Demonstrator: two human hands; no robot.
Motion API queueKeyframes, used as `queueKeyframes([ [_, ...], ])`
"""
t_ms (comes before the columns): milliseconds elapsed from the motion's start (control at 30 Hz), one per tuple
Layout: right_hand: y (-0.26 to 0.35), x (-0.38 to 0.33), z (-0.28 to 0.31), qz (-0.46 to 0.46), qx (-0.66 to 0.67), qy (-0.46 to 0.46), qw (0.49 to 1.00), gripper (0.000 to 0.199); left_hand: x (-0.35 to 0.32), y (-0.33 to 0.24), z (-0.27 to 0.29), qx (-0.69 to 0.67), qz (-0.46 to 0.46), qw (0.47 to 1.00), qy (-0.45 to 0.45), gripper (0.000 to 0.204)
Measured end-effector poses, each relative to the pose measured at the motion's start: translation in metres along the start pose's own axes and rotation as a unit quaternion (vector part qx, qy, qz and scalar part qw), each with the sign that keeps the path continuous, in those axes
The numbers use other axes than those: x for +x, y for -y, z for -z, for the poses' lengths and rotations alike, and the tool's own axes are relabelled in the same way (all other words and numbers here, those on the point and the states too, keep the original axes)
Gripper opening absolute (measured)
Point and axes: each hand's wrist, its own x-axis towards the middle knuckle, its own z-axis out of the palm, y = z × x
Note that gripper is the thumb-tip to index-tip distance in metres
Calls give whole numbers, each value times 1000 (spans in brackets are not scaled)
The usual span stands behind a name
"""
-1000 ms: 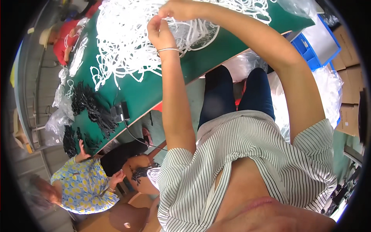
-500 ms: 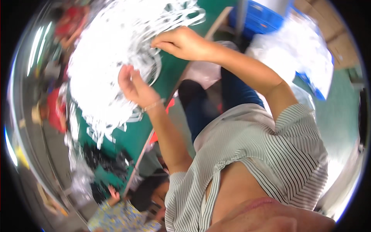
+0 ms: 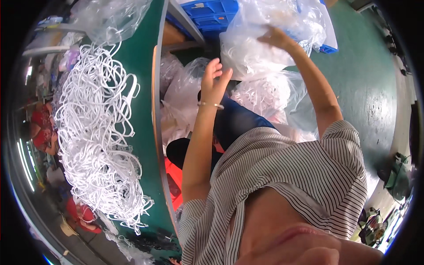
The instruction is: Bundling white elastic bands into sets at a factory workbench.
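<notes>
Far left: one person in red (image 3: 42, 128), and lower down a second person in red (image 3: 83, 215), both beyond the table.

Green table (image 3: 145, 106), one, long. On it: white cords (image 3: 99, 137), one loose, tangled heap, well apart from both hands; clear plastic sheeting (image 3: 112, 20), crumpled, at the heap's top end; black strands (image 3: 152, 240), a bunch at the lower end.

Beside the table's edge: red plastic item (image 3: 175, 181), partly hidden; filled clear bags (image 3: 183, 95).

Left hand (image 3: 215, 84): raised, fingers apart, nothing visible in it, bracelet (image 3: 210, 105) at the wrist.

Blue crate (image 3: 212, 15), behind the next lot.

Large translucent bag (image 3: 249, 51): between the hands, extending under the right one.

Right hand (image 3: 276, 39): over that bag, blurred; whether the fingers pinch the plastic, I cannot tell from here.

Bag of white pieces (image 3: 263, 95): just below.

Far right: green floor (image 3: 362, 84), dark green machine (image 3: 396, 177).
</notes>
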Motion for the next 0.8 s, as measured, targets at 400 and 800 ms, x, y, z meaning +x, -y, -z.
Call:
queueKeyframes([
  [400,-21,35,-61,217,-209,176,937,31,96,85,-60,-102,124,985,-56,17],
  [800,-176,187,-166,-105,-318,148,931,130,69,97,-32,-4,-3,997,-73,28],
])
